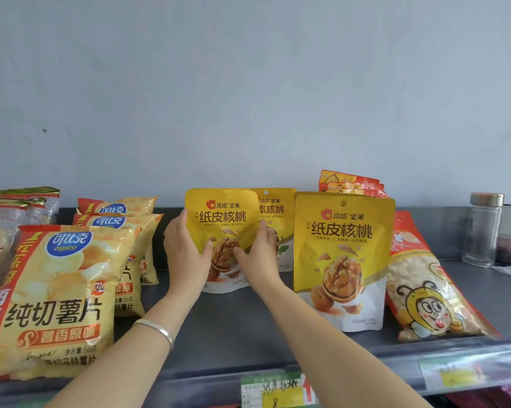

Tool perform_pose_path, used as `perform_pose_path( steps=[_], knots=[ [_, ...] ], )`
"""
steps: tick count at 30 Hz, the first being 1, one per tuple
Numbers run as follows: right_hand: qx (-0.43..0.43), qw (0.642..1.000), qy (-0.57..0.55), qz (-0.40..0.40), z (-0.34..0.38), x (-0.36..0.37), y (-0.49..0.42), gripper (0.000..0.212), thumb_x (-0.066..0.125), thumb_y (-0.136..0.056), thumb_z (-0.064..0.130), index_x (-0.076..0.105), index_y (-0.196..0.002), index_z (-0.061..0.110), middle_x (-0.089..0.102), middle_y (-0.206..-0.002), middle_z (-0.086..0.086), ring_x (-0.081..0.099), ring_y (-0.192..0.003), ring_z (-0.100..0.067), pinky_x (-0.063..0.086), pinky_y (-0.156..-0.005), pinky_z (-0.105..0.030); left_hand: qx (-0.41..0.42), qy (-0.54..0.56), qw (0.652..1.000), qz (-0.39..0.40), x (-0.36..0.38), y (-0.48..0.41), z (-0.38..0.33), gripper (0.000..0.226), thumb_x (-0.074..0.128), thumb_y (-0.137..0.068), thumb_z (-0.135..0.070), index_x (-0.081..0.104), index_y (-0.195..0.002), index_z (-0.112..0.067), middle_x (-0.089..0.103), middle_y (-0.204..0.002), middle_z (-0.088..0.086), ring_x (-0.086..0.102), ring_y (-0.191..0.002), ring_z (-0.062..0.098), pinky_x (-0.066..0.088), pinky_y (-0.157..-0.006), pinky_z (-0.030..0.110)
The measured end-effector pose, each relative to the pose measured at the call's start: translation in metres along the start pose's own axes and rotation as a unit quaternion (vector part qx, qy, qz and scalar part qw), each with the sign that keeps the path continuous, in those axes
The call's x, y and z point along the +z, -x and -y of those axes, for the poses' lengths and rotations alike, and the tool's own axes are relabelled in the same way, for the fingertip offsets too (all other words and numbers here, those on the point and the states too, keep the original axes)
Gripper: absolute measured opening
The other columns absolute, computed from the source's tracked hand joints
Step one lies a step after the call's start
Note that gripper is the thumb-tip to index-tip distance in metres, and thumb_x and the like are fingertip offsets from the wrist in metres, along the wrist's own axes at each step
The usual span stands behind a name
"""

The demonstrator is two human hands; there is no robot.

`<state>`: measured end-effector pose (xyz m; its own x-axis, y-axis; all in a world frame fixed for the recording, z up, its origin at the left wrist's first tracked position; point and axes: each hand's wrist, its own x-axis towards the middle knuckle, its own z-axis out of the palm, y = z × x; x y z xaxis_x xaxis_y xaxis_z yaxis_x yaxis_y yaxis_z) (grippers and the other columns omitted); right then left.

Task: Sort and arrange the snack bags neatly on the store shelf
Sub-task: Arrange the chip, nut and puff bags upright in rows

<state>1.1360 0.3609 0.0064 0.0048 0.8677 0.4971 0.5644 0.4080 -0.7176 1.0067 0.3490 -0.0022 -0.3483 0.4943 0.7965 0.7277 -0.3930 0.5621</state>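
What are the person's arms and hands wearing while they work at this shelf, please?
Both forearms are bare as far as the picture shows, with no sleeves in view. The left hand and the right hand wear no gloves, and no rings show on the visible fingers. A plain, slim silver-coloured bangle circles the left wrist; the right wrist bears nothing.

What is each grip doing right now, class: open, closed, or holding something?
Left grip: holds the left edge of the upright yellow walnut bag.
Right grip: holds the same bag's right edge.

Left hand [186, 248] and right hand [258, 248] gripping upright walnut bag [223, 219], grey shelf [233, 322]
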Motion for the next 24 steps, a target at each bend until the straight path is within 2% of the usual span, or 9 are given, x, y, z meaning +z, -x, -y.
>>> perform_pose_path(
  steps=[4,8,10,14,16,18,20,22,24],
  knots=[
    [-0.014,0.999,0.026,0.021,0.002,-0.01,0.012,0.083,0.059,-0.093,0.022,0.003,-0.154,0.011,0.01,-0.159,-0.012,0.014,-0.146,-0.026,0.027,-0.112,-0.036,0.005,-0.022,1.0,-0.004,-0.005,0.004,-0.005,0.064,0.069,-0.078,-0.004,0.04,-0.135,-0.003,0.043,-0.133,0.021,0.035,-0.128,0.033,0.029,-0.107,0.042],
    [-0.082,0.994,0.061,0.033,0.001,-0.026,0.029,0.064,0.054,-0.096,0.021,0.022,-0.151,0.012,0.023,-0.155,-0.013,0.027,-0.142,-0.027,0.033,-0.106,-0.033,0.035,-0.015,0.999,0.036,-0.007,0.015,-0.022,0.035,0.066,-0.083,-0.008,0.059,-0.117,-0.009,0.053,-0.122,0.014,0.046,-0.117,0.029,0.034,-0.097,0.034],
    [-0.138,0.987,0.08,-0.001,-0.003,-0.039,0.038,0.05,0.052,-0.095,0.016,0.039,-0.144,0.011,0.04,-0.145,-0.011,0.041,-0.13,-0.027,0.038,-0.099,-0.032,0.04,0.026,0.996,0.082,-0.004,0.022,-0.039,0.025,0.062,-0.087,-0.008,0.061,-0.112,-0.011,0.056,-0.116,0.01,0.05,-0.109,0.024,0.037,-0.091,0.027],
    [-0.228,0.963,0.116,-0.089,-0.012,-0.072,0.059,0.028,0.049,-0.093,0.012,0.063,-0.118,0.01,0.062,-0.112,-0.01,0.057,-0.102,-0.032,0.046,-0.072,-0.035,0.042,0.1,0.984,0.143,0.009,0.04,-0.078,0.019,0.06,-0.09,-0.012,0.062,-0.109,-0.013,0.055,-0.101,-0.004,0.055,-0.097,0.02,0.045,-0.083,0.03],
    [-0.252,0.94,0.154,-0.17,-0.021,-0.091,0.067,0.024,0.05,-0.089,0.017,0.068,-0.104,0.013,0.065,-0.095,-0.006,0.06,-0.087,-0.032,0.045,-0.061,-0.033,0.032,0.129,0.974,0.185,0.017,0.05,-0.092,0.024,0.061,-0.089,-0.016,0.059,-0.113,-0.013,0.056,-0.104,-0.006,0.054,-0.102,0.016,0.041,-0.08,0.016],
    [-0.233,0.921,0.181,-0.254,-0.033,-0.11,0.071,0.023,0.052,-0.084,0.02,0.069,-0.099,0.015,0.065,-0.095,-0.004,0.059,-0.086,-0.031,0.048,-0.064,-0.035,-0.02,0.175,0.953,0.247,0.027,0.061,-0.105,0.042,0.065,-0.087,-0.024,0.05,-0.125,-0.013,0.054,-0.114,-0.003,0.053,-0.107,0.015,0.043,-0.085,0.013],
    [-0.16,0.929,0.16,-0.294,-0.048,-0.127,0.075,0.027,0.061,-0.082,0.016,0.065,-0.109,0.015,0.06,-0.112,-0.008,0.055,-0.101,-0.034,0.047,-0.077,-0.041,-0.094,0.188,0.934,0.289,0.038,0.069,-0.113,0.058,0.065,-0.087,-0.029,0.038,-0.137,-0.017,0.049,-0.125,-0.002,0.049,-0.115,0.016,0.043,-0.096,0.03],
    [-0.068,0.957,0.122,-0.253,-0.061,-0.14,0.079,0.045,0.062,-0.086,0.016,0.052,-0.129,0.016,0.044,-0.137,-0.011,0.042,-0.124,-0.035,0.043,-0.092,-0.045,-0.155,0.187,0.922,0.3,0.05,0.076,-0.114,0.055,0.062,-0.09,-0.025,0.036,-0.138,-0.019,0.05,-0.127,-0.003,0.048,-0.117,0.017,0.041,-0.096,0.034],
    [-0.02,0.977,0.087,-0.193,-0.071,-0.149,0.084,0.06,0.058,-0.092,0.021,0.032,-0.146,0.017,0.024,-0.152,-0.012,0.028,-0.138,-0.031,0.037,-0.105,-0.042,-0.197,0.192,0.912,0.306,0.06,0.083,-0.112,0.049,0.059,-0.091,-0.025,0.041,-0.136,-0.018,0.053,-0.131,-0.001,0.049,-0.12,0.02,0.041,-0.1,0.038]
  ],
)
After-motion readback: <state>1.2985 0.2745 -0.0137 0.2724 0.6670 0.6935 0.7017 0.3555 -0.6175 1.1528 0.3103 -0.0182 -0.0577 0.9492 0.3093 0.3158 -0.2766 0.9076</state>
